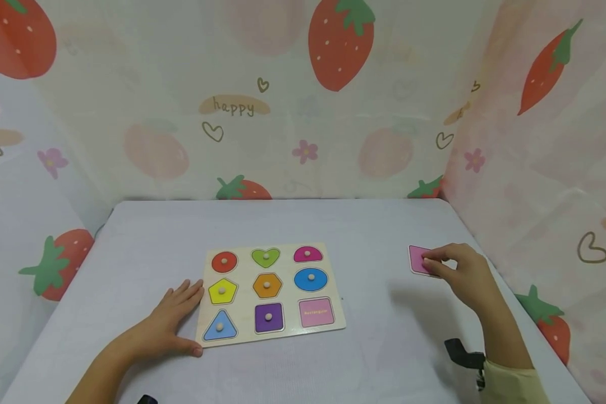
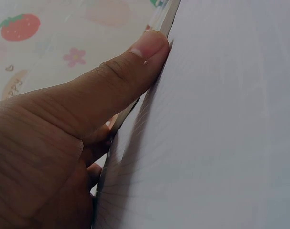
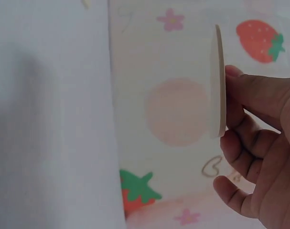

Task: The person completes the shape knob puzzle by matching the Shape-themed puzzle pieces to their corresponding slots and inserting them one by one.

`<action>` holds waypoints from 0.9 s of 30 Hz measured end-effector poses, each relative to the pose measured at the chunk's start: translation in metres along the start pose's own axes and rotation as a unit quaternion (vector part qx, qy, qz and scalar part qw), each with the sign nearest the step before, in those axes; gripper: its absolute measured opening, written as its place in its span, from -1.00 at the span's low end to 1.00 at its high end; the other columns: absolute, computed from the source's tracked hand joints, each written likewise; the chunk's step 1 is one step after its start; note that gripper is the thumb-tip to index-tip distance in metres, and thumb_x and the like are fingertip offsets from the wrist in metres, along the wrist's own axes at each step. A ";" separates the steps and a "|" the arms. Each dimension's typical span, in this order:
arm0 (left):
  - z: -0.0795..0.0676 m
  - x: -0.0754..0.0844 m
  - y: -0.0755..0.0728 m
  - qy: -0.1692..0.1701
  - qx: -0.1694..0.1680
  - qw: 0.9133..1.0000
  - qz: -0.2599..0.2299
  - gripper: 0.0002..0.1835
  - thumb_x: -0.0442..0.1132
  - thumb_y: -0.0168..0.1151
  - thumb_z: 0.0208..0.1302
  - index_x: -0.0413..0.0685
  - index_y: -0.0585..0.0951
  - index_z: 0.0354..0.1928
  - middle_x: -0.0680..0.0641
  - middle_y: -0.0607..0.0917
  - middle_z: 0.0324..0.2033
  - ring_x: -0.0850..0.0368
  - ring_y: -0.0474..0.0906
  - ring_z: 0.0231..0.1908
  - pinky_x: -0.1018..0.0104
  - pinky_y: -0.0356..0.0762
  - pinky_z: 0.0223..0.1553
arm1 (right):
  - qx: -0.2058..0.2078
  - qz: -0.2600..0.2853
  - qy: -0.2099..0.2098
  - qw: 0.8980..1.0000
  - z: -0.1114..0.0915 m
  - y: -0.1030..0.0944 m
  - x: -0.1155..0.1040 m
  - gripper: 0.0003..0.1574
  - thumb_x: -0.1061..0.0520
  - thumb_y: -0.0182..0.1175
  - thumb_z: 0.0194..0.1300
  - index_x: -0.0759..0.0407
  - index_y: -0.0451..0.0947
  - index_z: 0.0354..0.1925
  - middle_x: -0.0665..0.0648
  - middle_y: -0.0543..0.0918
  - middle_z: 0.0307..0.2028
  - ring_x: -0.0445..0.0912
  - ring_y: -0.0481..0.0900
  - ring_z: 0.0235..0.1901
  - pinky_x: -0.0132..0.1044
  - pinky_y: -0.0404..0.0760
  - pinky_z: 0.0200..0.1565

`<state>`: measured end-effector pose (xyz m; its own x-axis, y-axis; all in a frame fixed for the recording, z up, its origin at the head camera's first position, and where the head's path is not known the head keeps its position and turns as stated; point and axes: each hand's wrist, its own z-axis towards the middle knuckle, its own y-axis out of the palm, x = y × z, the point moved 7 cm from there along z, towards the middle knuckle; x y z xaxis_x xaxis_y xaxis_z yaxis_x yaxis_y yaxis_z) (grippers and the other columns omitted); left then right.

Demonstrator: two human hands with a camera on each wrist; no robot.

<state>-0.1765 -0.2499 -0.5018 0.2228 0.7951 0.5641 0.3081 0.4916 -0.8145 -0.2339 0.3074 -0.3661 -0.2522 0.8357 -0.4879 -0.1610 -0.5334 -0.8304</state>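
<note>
A wooden shape puzzle board [image 1: 242, 269] lies on the white table. My left hand [image 1: 166, 322] rests along its left edge, fingers extended and thumb at the near corner; in the left wrist view the thumb [image 2: 152, 45] presses against the board's edge. My right hand [image 1: 464, 275] pinches a pink rectangular puzzle piece [image 1: 418, 260] off to the right of the board. That piece is held above the table, and the right wrist view shows it edge-on as a thin wooden slab [image 3: 221, 86]. Its knob is hidden by the fingers.
Knobbed pieces fill most recesses, among them a red circle [image 1: 220, 262], a blue oval [image 1: 317, 279] and a purple square [image 1: 275, 322]. The lower-right recess [image 1: 317, 312] shows a printed pink rectangle. Strawberry-patterned cloth walls [image 1: 293, 112] border the table at the back and sides.
</note>
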 end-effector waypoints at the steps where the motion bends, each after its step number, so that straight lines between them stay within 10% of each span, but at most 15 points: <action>1: 0.000 0.000 0.000 -0.001 -0.001 1.000 0.001 0.43 0.39 0.61 -0.30 -0.16 0.16 0.59 -0.16 0.07 0.62 -0.30 -0.25 0.60 -0.35 -0.32 0.54 | 0.001 0.003 -0.006 1.000 0.002 -0.001 -0.005 -0.73 -0.03 0.39 0.35 0.07 0.79 -0.08 0.06 0.75 -0.18 -0.07 0.46 -0.12 -0.25 0.46 -0.25; 18: 0.000 0.001 -0.002 0.002 0.004 1.000 0.004 0.43 0.39 0.60 -0.29 -0.15 0.15 0.60 -0.15 0.07 0.62 -0.28 -0.24 0.61 -0.31 -0.32 0.56 | -0.009 0.044 -0.107 0.993 0.036 0.024 -0.074 -0.87 0.09 0.46 0.27 0.00 0.81 -0.18 -0.08 0.76 -0.30 -0.13 0.51 -0.15 -0.15 0.48 -0.15; 27: -0.002 0.002 -0.002 0.000 0.003 1.000 -0.004 0.43 0.38 0.61 -0.29 -0.16 0.16 0.59 -0.16 0.07 0.62 -0.28 -0.25 0.61 -0.32 -0.34 0.56 | -0.054 0.076 -0.096 0.991 0.040 0.051 -0.100 -0.85 0.04 0.49 0.25 -0.02 0.82 -0.18 -0.11 0.73 -0.30 -0.13 0.52 -0.12 -0.15 0.53 -0.11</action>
<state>-0.1753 -0.2501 -0.4994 0.2208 0.7909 0.5707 0.3040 0.5002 -0.8108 -0.2549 0.1916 -0.3492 -0.4434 0.7010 -0.5585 -0.0064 -0.6256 -0.7801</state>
